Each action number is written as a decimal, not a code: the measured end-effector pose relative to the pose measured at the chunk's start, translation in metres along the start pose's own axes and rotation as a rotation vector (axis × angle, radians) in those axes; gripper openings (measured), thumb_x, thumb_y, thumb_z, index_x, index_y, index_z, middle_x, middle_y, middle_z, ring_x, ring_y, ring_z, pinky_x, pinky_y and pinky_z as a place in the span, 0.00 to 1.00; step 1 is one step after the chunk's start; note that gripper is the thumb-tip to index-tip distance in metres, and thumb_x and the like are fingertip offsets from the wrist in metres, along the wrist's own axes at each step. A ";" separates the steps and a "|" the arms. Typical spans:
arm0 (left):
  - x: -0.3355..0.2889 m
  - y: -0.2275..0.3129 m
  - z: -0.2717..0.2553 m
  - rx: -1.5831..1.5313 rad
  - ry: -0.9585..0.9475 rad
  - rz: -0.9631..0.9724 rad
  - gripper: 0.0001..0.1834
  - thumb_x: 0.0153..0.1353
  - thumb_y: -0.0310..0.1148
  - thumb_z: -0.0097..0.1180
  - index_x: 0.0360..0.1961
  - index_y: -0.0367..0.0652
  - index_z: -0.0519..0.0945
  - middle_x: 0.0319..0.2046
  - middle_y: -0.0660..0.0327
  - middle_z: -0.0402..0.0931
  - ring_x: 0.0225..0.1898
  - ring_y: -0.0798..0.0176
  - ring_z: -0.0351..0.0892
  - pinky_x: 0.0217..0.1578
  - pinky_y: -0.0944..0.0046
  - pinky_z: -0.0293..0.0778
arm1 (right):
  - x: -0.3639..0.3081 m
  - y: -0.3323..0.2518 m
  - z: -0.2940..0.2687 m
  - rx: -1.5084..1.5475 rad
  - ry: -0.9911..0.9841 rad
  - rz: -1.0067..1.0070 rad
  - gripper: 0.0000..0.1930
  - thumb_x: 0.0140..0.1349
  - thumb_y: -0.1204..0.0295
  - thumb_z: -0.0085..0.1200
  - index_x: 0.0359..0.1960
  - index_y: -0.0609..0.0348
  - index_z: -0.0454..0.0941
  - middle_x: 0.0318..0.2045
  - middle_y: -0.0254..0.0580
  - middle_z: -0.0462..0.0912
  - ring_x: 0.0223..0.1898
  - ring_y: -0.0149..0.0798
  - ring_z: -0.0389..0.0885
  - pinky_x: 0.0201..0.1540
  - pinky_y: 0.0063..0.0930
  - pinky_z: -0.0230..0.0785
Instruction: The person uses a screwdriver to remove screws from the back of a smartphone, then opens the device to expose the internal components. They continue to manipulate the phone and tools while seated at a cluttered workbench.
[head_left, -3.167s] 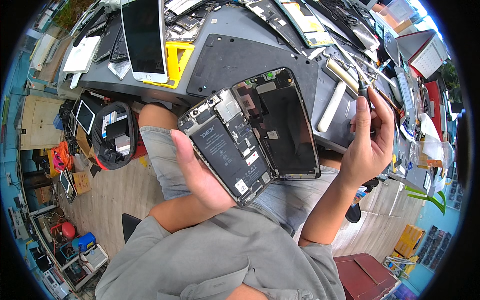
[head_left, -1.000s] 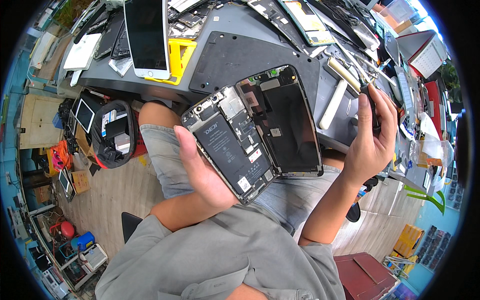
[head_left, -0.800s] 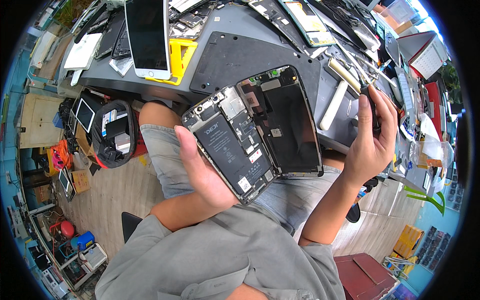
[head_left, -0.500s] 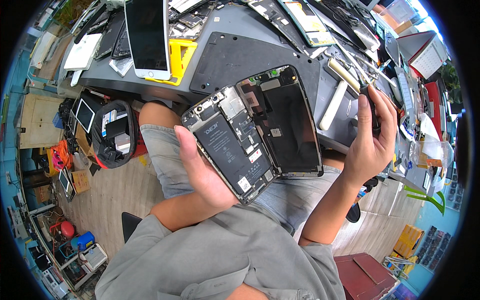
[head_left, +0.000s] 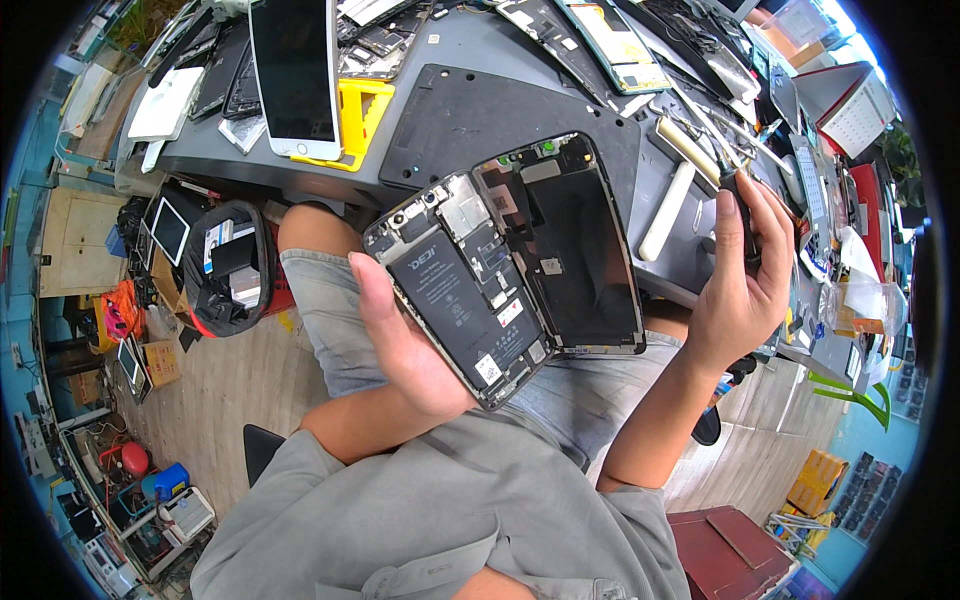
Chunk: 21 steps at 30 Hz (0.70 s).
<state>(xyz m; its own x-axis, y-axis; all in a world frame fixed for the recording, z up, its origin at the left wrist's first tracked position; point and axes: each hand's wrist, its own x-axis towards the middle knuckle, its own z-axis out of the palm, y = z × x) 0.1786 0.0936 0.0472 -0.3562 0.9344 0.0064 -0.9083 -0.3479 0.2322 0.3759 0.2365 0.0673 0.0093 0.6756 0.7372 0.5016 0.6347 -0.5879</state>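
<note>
My left hand holds an opened smartphone above my lap, its black battery and inner boards facing up. The phone's detached screen panel lies folded open to the right, still beside the body. My right hand is raised at the bench edge, fingers closed around a thin dark tool that looks like a screwdriver.
A grey workbench holds a black work mat, a white-framed phone on a yellow stand, a white cylinder and several phone parts. A black bin stands on the wooden floor to the left.
The opened phone has shifted slightly up and right in my left hand. My right hand stays at the bench edge, with its fingers adjusted a little on the tool.
</note>
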 end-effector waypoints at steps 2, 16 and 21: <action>0.000 0.001 0.001 0.006 0.008 -0.005 0.54 0.80 0.79 0.37 0.80 0.39 0.71 0.70 0.46 0.82 0.64 0.50 0.89 0.61 0.47 0.91 | 0.000 0.000 0.000 0.004 0.000 0.000 0.13 0.72 0.79 0.73 0.57 0.65 0.93 0.56 0.47 0.92 0.54 0.35 0.88 0.60 0.28 0.78; 0.001 0.001 -0.009 -0.043 -0.091 -0.030 0.56 0.78 0.81 0.40 0.82 0.39 0.69 0.72 0.48 0.79 0.69 0.49 0.84 0.68 0.43 0.85 | 0.000 0.001 0.000 0.014 0.001 -0.007 0.13 0.72 0.79 0.73 0.57 0.65 0.93 0.56 0.48 0.92 0.54 0.34 0.87 0.59 0.27 0.78; 0.000 0.000 0.003 -0.008 0.019 -0.005 0.54 0.80 0.79 0.38 0.80 0.39 0.71 0.70 0.47 0.82 0.65 0.50 0.89 0.62 0.45 0.91 | 0.000 0.002 0.000 0.016 0.003 -0.010 0.13 0.72 0.79 0.74 0.57 0.64 0.93 0.56 0.47 0.92 0.54 0.34 0.87 0.58 0.26 0.77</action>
<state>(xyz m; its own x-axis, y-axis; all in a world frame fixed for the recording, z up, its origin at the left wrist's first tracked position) 0.1797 0.0938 0.0498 -0.3560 0.9344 -0.0137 -0.9117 -0.3441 0.2246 0.3771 0.2371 0.0663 0.0070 0.6680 0.7441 0.4875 0.6474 -0.5858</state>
